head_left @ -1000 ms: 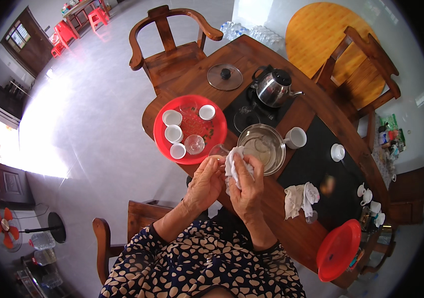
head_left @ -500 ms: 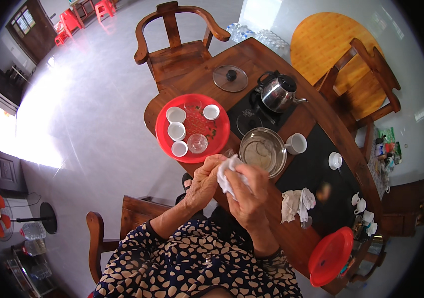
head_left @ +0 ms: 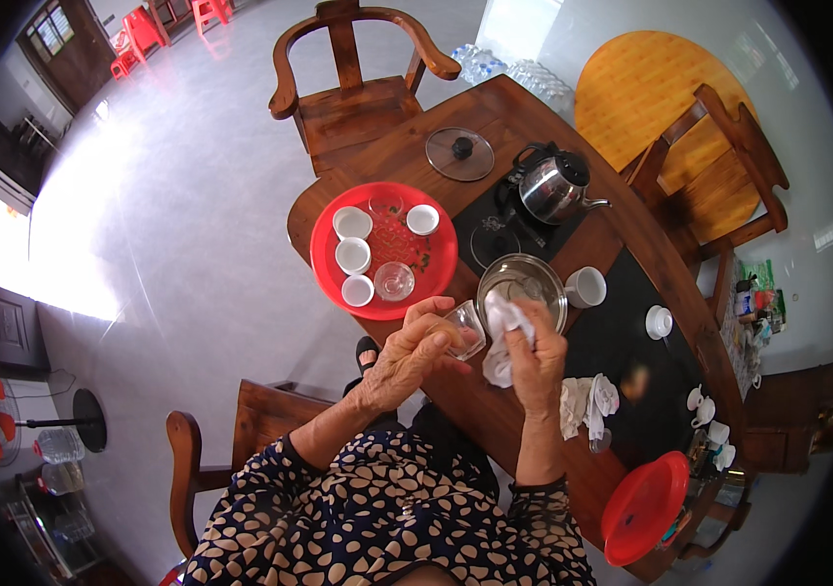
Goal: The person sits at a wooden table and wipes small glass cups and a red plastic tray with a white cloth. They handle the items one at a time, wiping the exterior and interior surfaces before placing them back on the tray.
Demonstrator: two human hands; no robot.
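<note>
A small clear glass cup [head_left: 466,329] is held in the fingers of my left hand [head_left: 411,359], tilted, with its mouth toward the right. My right hand [head_left: 537,369] grips a crumpled white cloth [head_left: 502,337], which hangs apart from the cup and in front of the steel pot [head_left: 483,296]. On the red round tray [head_left: 325,270] to the left stand several white cups [head_left: 353,256] and two clear glass cups [head_left: 394,281]. A white mug [head_left: 585,287] stands right of the pot.
A steel kettle [head_left: 551,186] sits on the black hob at the back, beside a glass lid [head_left: 459,153]. Folded cloths [head_left: 581,403] lie on the right side of the wooden table [head_left: 592,488], near a red basin [head_left: 644,508]. Wooden chairs [head_left: 353,117] stand around it.
My right hand has moved right with the cloth, away from my left hand. The glass cup, hidden before, now shows in my left hand. The view has shifted slightly.
</note>
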